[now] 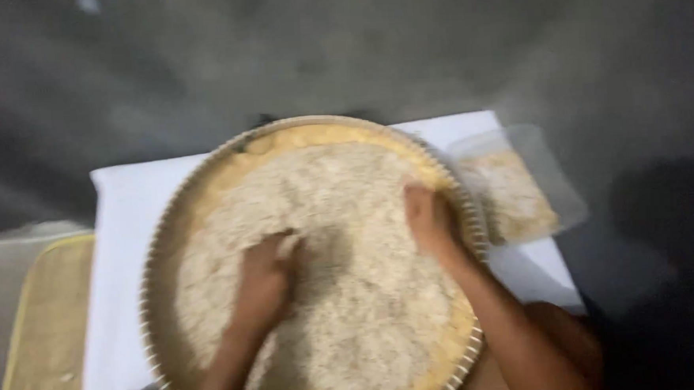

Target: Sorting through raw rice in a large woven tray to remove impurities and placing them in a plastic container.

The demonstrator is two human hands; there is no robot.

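Two hands are at work, both down in the grain. The left hand lies palm-down near the middle of the heap, its fingers curled and partly sunk into the rice, loosely clawed rather than closed on anything. The right hand rests flatter, fingers spread and released, pressed on the grain just inside the right-hand rim. The picture is blurred, so I cannot tell whether either hand pinches any grains.

The rice is one pale, off-white heap, spread beneath and around both hands and covering most of one round woven tray. The tray is shallow, tan, with a ribbed, lighter edge; a bare yellowish strip of its base shows along the top and at the lower right.

Under the tray lies one white cloth, rectangular, showing on the left, at the top right and at the lower right. On its right side, just beside the tray's rim, sits one clear plastic container, rectangular with rounded corners, holding more of the same pale grain. To the far left lies one beige mat with a yellow border, on a grey floor.
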